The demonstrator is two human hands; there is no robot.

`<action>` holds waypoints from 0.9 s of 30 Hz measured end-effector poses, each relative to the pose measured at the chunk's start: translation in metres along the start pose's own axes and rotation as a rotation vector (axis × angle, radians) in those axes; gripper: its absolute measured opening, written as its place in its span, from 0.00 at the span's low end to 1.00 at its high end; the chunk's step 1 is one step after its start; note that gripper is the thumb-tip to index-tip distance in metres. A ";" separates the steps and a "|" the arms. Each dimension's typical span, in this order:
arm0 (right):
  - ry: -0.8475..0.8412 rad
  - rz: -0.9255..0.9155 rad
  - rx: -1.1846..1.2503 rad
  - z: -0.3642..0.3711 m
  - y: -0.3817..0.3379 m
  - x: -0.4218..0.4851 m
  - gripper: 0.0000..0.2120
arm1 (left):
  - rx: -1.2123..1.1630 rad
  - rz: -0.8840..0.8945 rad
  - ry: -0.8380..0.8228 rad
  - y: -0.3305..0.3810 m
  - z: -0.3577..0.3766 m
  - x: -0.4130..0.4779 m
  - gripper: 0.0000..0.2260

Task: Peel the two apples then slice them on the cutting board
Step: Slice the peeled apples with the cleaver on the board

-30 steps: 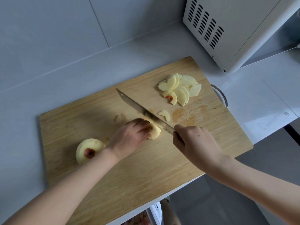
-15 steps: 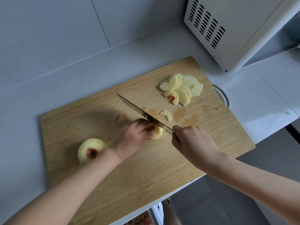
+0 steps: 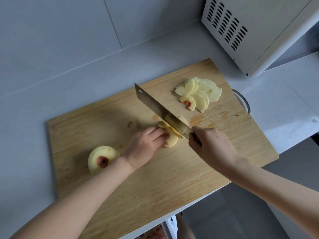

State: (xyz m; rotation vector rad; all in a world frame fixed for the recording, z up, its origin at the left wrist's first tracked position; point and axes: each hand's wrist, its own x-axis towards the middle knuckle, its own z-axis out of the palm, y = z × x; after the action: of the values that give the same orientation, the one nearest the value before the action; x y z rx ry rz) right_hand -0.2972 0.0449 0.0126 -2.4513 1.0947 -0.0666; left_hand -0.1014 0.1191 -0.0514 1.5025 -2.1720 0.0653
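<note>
A wooden cutting board (image 3: 155,195) is laid on the grey surface (image 3: 25,135). At the board's 8 o'clock, a whole peeled apple (image 3: 101,158) is set, touching the left forearm. Near the board's centre, an apple piece (image 3: 172,141) is pinned down under the curled fingers of the left hand (image 3: 146,144). At that piece's 3 o'clock, a cleaver (image 3: 151,104) is gripped by the right hand (image 3: 210,145), its blade tilted across the piece. Apple slices (image 3: 198,94) are fanned at the board's 1 o'clock. Beyond them stands a white vented appliance (image 3: 259,31).

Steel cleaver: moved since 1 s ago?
Yes. The steel cleaver has tilted, flat side showing, its tip nearer the far edge of the wooden cutting board.
</note>
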 end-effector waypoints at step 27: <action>-0.114 0.069 0.015 0.005 -0.001 0.007 0.13 | -0.040 0.010 0.027 0.001 -0.002 -0.002 0.04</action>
State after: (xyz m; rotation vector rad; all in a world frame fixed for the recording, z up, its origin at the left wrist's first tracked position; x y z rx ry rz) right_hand -0.2911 0.0425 0.0074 -2.3700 1.1232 0.0854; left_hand -0.1011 0.1218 -0.0505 1.4607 -2.1471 0.0457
